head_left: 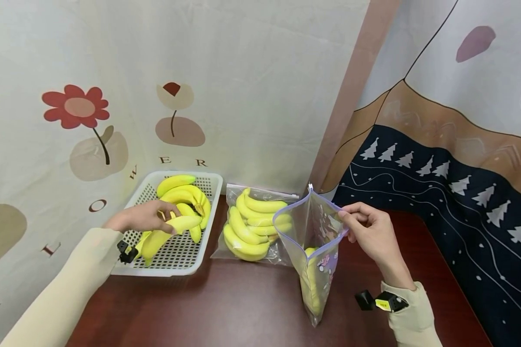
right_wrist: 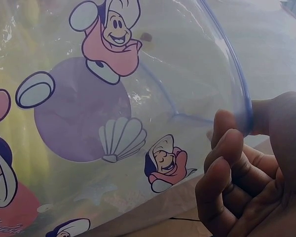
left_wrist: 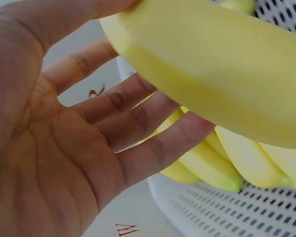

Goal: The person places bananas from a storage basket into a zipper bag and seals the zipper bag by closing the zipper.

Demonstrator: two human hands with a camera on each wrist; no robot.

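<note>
My left hand (head_left: 145,216) holds a yellow banana (left_wrist: 212,64) between thumb and fingers, above a white perforated basket (head_left: 184,265). More bananas (head_left: 180,196) lie in the basket under and beyond that hand. On the right, my right hand (head_left: 371,231) pinches the purple rim of a clear zip bag (head_left: 327,270) between thumb and fingers. The bag stands with its mouth wide apart and a banana (head_left: 311,284) inside; its lower end is near the table. In the right wrist view, cartoon figures and a shell (right_wrist: 122,140) are printed on the bag.
A flat clear zip bag (head_left: 280,255) filled with several bananas lies between the basket and the standing bag. The dark red-brown table (head_left: 226,308) meets a printed cloth (head_left: 260,96) at the back. A dark tree-patterned cloth (head_left: 438,202) hangs along the right side.
</note>
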